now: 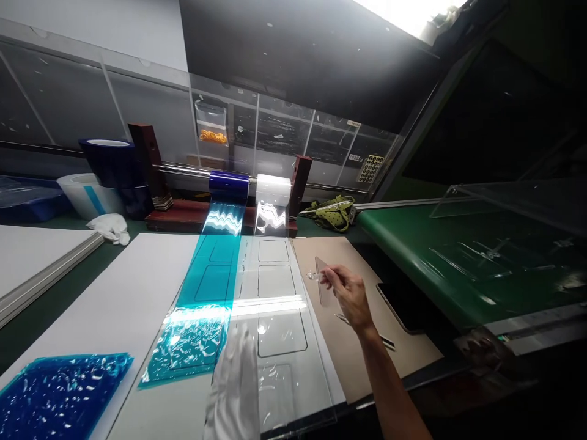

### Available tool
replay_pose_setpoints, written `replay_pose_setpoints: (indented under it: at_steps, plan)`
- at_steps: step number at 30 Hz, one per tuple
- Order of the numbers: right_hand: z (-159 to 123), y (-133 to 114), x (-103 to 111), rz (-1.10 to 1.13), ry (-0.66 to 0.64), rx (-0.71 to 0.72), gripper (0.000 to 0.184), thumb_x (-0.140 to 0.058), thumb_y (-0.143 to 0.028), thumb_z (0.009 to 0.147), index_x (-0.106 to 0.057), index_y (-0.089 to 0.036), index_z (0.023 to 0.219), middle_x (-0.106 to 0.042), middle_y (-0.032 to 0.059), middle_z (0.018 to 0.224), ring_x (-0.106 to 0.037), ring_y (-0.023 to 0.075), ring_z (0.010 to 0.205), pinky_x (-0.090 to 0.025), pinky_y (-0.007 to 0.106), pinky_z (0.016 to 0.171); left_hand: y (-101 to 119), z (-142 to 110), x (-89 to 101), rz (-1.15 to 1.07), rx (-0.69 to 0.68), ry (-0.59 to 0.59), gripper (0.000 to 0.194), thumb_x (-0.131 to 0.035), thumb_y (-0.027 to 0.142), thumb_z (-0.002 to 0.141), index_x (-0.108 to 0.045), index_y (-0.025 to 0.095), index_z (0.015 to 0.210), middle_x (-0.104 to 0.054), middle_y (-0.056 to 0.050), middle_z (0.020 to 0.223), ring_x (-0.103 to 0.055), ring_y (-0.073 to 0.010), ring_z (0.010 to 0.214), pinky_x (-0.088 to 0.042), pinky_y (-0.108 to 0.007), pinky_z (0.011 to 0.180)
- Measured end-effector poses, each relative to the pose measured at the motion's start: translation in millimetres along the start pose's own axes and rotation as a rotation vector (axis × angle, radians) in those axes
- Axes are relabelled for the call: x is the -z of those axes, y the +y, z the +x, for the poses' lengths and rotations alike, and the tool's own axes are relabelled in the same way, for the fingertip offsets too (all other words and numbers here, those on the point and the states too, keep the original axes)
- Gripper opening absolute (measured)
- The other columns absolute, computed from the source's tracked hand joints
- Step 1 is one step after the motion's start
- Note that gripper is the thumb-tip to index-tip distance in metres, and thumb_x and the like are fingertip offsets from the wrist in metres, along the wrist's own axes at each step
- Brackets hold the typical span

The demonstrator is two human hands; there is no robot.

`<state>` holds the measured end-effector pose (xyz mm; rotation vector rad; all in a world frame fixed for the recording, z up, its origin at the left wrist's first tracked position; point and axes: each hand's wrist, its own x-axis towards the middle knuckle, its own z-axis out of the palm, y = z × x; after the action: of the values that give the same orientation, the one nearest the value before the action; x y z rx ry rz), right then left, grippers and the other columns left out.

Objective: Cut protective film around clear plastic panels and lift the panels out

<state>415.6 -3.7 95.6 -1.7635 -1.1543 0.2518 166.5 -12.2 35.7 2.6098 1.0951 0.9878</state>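
Observation:
My left hand (233, 385), in a white glove, lies flat on the clear film (279, 333) near the bottom of the view. My right hand (346, 293) is bare and pinches a small transparent piece (314, 276) above a clear rectangular plate (324, 282) on the brown board (394, 342). Blue film (220, 272) and clear film run from two rolls on a steel bar (183, 171) across a white board. Dark rectangular outlines show through both films. A crumpled blue film sheet (59, 397) lies at the lower left. A slim metal tool (364, 330) lies just below my right hand.
Dark blue film rolls (114, 177) and a white roll (80, 195) stand at the back left, near a white cloth (109, 229). A green conveyor belt (472, 269) runs along the right, with a black tablet (398, 308) beside it. A green bag (328, 214) sits behind the brown board.

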Motion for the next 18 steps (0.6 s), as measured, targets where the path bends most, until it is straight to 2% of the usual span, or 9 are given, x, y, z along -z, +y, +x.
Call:
replay_pose_setpoints:
  at_steps: [3,5,7,9,11,13,14,16,18]
  plan:
    - [-54,-22,10,0.389,-0.009,-0.043,0.023,-0.056,-0.041,0.089,-0.065,-0.020,0.085,-0.065,0.0013,0.070,-0.056,0.0111,0.062,-0.042,0.020,0.052,19,19,0.0,-0.111,0.018,-0.029,0.145,-0.067,0.076,0.049,0.017,0.007,0.145,-0.022,-0.028,0.150,-0.027,-0.0422,0.137,-0.045,-0.057,0.098]
    - [-87,-29,6,0.690,-0.035,-0.145,0.020,-0.063,-0.040,0.085,-0.065,-0.020,0.080,-0.062,0.0001,0.063,-0.051,0.0085,0.054,-0.037,0.018,0.046,33,22,-0.8,-0.198,0.007,-0.061,0.151,-0.068,0.077,0.042,0.016,0.004,0.144,-0.017,-0.030,0.151,-0.023,-0.0456,0.137,-0.045,-0.060,0.096]
    - [-111,-31,0,0.889,-0.053,-0.244,0.022,-0.066,-0.041,0.083,-0.064,-0.020,0.075,-0.057,-0.0013,0.057,-0.045,0.0070,0.048,-0.034,0.017,0.045,40,20,-0.6,-0.249,-0.023,-0.080,0.142,-0.068,0.072,0.048,0.012,0.010,0.146,-0.021,-0.027,0.151,-0.024,-0.0451,0.137,-0.047,-0.062,0.093]
    - [-125,-27,-3,0.971,-0.043,-0.303,0.025,-0.064,-0.044,0.083,-0.065,-0.021,0.074,-0.056,-0.0009,0.057,-0.045,0.0080,0.049,-0.037,0.019,0.047,41,15,0.7,-0.261,-0.069,-0.075,0.128,-0.066,0.064,0.058,0.011,0.014,0.147,-0.030,-0.024,0.148,-0.030,-0.0424,0.135,-0.048,-0.060,0.092]
    - [-131,-20,1,0.884,0.038,-0.311,0.027,-0.060,-0.047,0.084,-0.068,-0.022,0.079,-0.061,0.0029,0.070,-0.052,0.0122,0.061,-0.042,0.023,0.055,36,11,2.8,-0.265,-0.095,-0.049,0.118,-0.065,0.053,0.064,0.009,0.013,0.148,-0.035,-0.023,0.145,-0.037,-0.0396,0.131,-0.047,-0.058,0.094]
    - [-133,-15,9,0.657,0.161,-0.263,0.032,-0.054,-0.050,0.087,-0.071,-0.023,0.086,-0.063,0.0054,0.086,-0.055,0.0163,0.077,-0.043,0.026,0.065,29,9,5.6,-0.254,-0.131,-0.008,0.114,-0.065,0.042,0.064,0.005,0.011,0.148,-0.040,-0.023,0.141,-0.042,-0.0371,0.127,-0.047,-0.055,0.095]
    - [-133,-14,13,0.540,0.195,-0.229,0.035,-0.050,-0.051,0.089,-0.071,-0.023,0.090,-0.062,0.0050,0.086,-0.054,0.0170,0.080,-0.042,0.027,0.068,26,10,7.2,-0.239,-0.170,0.006,0.113,-0.066,0.038,0.063,0.004,0.011,0.148,-0.043,-0.023,0.138,-0.045,-0.0361,0.124,-0.047,-0.054,0.094]
    - [-133,-16,19,0.380,0.135,-0.177,0.041,-0.043,-0.054,0.092,-0.069,-0.022,0.096,-0.056,0.0018,0.073,-0.052,0.0157,0.073,-0.040,0.027,0.067,24,12,11.1,-0.161,-0.229,-0.003,0.115,-0.069,0.036,0.059,-0.001,0.012,0.148,-0.047,-0.023,0.132,-0.047,-0.0362,0.119,-0.049,-0.052,0.090]
    - [-133,-23,19,0.335,-0.044,-0.172,0.046,-0.038,-0.054,0.093,-0.066,-0.020,0.102,-0.047,-0.0025,0.059,-0.047,0.0133,0.059,-0.038,0.026,0.060,26,15,15.4,-0.027,-0.230,-0.050,0.113,-0.073,0.040,0.054,-0.014,0.018,0.148,-0.049,-0.021,0.128,-0.050,-0.0385,0.111,-0.049,-0.052,0.084]
